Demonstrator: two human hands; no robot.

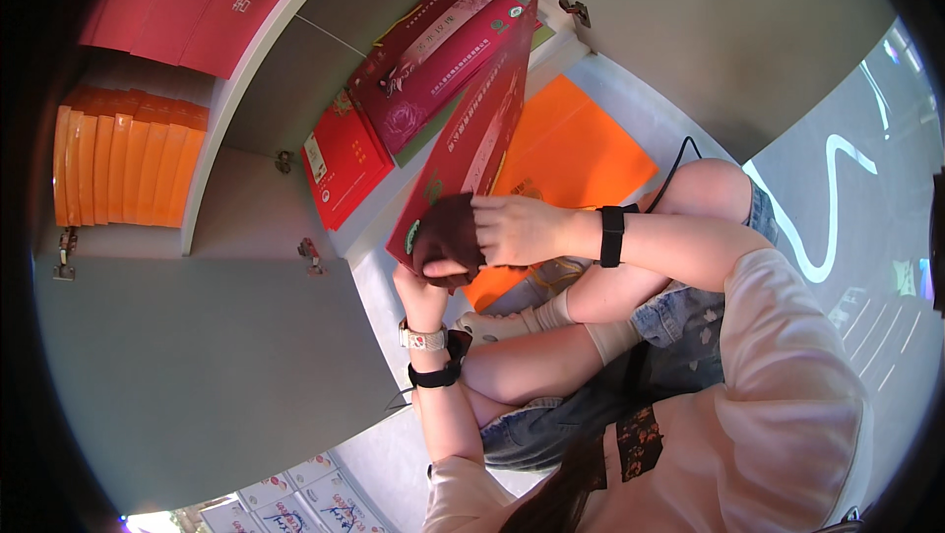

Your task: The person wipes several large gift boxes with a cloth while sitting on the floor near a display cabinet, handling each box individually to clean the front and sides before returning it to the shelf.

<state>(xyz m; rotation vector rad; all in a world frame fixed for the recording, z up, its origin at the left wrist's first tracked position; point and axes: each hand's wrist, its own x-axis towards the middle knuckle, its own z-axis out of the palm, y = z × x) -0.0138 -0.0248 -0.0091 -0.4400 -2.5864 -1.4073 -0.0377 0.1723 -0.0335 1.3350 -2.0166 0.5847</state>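
Observation:
A flat, dark red gift bag (472, 134) with printed writing stands tilted up in front of me. My left hand (424, 293) grips its near end, with the thumb lying over a bunched dark brown cloth (447, 238). My right hand (517, 230) holds that cloth against the bag's face, fingers curled onto it. Beyond and partly under the bag lies a flat orange bag (583, 149), partly covered by my right hand and the red bag. The cloth hides part of the red bag's print.
An open cabinet holds red bags (347, 164), magenta printed bags (443, 53) and a row of orange boxes (129, 156). Its grey doors (221, 370) stand open on both sides. My crossed legs (531, 363) are close below. White printed cartons (295, 496) stand at lower left.

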